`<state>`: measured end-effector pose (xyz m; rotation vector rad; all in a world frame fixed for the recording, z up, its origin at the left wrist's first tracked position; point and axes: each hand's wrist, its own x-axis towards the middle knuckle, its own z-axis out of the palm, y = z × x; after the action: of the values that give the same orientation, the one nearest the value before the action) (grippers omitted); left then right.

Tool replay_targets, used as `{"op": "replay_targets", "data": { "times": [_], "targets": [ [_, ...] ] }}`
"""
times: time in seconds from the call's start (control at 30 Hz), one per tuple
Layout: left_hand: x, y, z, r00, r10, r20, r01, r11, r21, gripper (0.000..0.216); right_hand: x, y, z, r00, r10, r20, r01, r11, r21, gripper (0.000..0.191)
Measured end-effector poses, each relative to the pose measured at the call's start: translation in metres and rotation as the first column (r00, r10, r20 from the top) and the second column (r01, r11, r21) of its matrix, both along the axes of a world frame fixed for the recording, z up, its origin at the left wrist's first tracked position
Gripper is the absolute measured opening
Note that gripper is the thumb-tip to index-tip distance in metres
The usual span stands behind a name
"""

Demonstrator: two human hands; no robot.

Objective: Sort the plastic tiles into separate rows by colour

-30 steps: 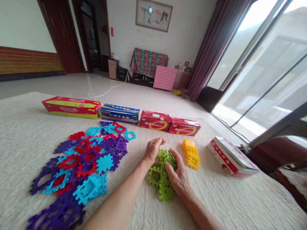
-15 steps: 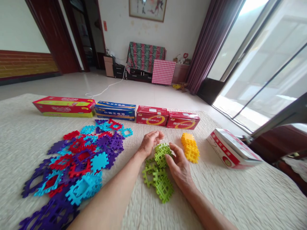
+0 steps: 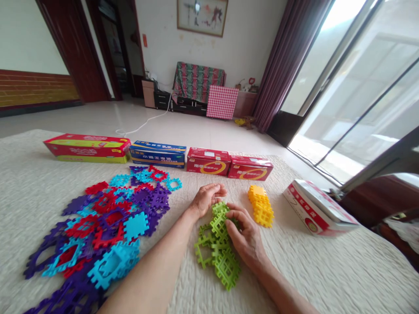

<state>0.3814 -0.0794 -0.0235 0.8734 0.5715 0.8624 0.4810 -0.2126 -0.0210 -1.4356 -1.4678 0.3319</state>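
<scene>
Green notched plastic building pieces point(image 3: 225, 266) lie in an overlapping group on the pale cover, several with square lattice openings. My right hand point(image 3: 245, 233) is closed on the upper green pieces, its thumb and fingers at their right edge. Just beyond the top of the group, my left hand point(image 3: 207, 198) is held with loosely bent fingers apart, and nothing shows in it. A short row of yellow notched pieces point(image 3: 261, 207) lies to the right of my right hand. Left of my left forearm spreads a heap of purple point(image 3: 159, 198), red point(image 3: 83, 224) and light blue point(image 3: 135, 225) pieces.
Along the far edge stand a red and lime box point(image 3: 87, 149), a blue box point(image 3: 159, 155) and two red boxes point(image 3: 208, 161). A white and red box point(image 3: 319, 207) sits at the right. Beyond the cover is tiled floor with a white cable point(image 3: 144, 124).
The view has tipped up slightly, so things sit a little lower. Both hands remain by the green pieces; my right hand's fingers have shifted slightly on them.
</scene>
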Motion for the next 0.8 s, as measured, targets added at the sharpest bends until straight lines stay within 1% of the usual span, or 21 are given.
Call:
{"op": "replay_targets", "data": {
  "times": [0.07, 0.13, 0.2, 0.23, 0.3, 0.37, 0.43, 0.5, 0.57, 0.6, 0.67, 0.73, 0.8],
  "targets": [
    [-0.001, -0.001, -0.001, 0.999, -0.041, -0.016, 0.041, 0.999, 0.031, 0.028, -0.002, -0.004, 0.002, 1.000, 0.004, -0.004, -0.004, 1.000, -0.008, 0.006],
    [-0.001, -0.001, -0.001, 0.998, -0.060, -0.023, 0.061, 0.997, 0.051, 0.029, -0.004, -0.009, 0.006, 1.000, -0.018, 0.017, 0.018, 1.000, 0.011, 0.005],
    [-0.001, -0.001, -0.001, 1.000, -0.030, 0.003, 0.030, 0.999, 0.036, 0.028, -0.003, -0.010, 0.012, 0.998, -0.042, 0.050, 0.039, 0.998, 0.054, 0.004],
    [-0.001, 0.000, 0.000, 1.000, 0.010, 0.028, -0.011, 1.000, 0.009, 0.028, -0.001, -0.008, 0.015, 0.997, -0.049, 0.058, 0.044, 0.996, 0.074, 0.004],
    [0.000, 0.003, 0.000, 0.988, 0.130, 0.084, -0.125, 0.990, -0.071, 0.025, 0.004, 0.003, 0.020, 0.997, -0.063, 0.042, 0.059, 0.992, 0.108, 0.007],
    [0.000, 0.007, -0.001, 0.952, 0.281, 0.123, -0.260, 0.952, -0.160, 0.024, 0.012, 0.020, 0.024, 0.995, -0.099, 0.021, 0.096, 0.988, 0.123, 0.010],
    [0.000, 0.011, -0.001, 0.908, 0.392, 0.149, -0.355, 0.907, -0.224, 0.023, 0.020, 0.041, 0.025, 0.985, -0.162, 0.062, 0.153, 0.979, 0.138, 0.010],
    [-0.001, 0.013, -0.001, 0.889, 0.421, 0.178, -0.367, 0.890, -0.270, 0.021, 0.026, 0.058, 0.022, 0.966, -0.189, 0.176, 0.158, 0.971, 0.180, 0.008],
    [-0.002, 0.014, 0.000, 0.893, 0.400, 0.206, -0.330, 0.894, -0.303, 0.020, 0.030, 0.068, 0.018, 0.940, -0.153, 0.306, 0.093, 0.975, 0.200, 0.012],
    [-0.003, 0.014, 0.001, 0.897, 0.387, 0.215, -0.312, 0.897, -0.313, 0.020, 0.032, 0.070, 0.016, 0.926, -0.112, 0.361, 0.048, 0.982, 0.182, 0.014],
    [-0.003, 0.013, 0.002, 0.902, 0.371, 0.221, -0.294, 0.902, -0.315, 0.019, 0.036, 0.069, 0.014, 0.903, -0.007, 0.429, -0.031, 0.996, 0.082, 0.015],
    [-0.003, 0.012, 0.003, 0.906, 0.363, 0.217, -0.291, 0.908, -0.302, 0.019, 0.041, 0.064, 0.017, 0.893, 0.089, 0.440, -0.081, 0.996, -0.036, 0.015],
    [-0.003, 0.012, 0.003, 0.910, 0.358, 0.208, -0.291, 0.911, -0.294, 0.019, 0.046, 0.060, 0.023, 0.890, 0.141, 0.434, -0.098, 0.988, -0.120, 0.016]
  ]
}}
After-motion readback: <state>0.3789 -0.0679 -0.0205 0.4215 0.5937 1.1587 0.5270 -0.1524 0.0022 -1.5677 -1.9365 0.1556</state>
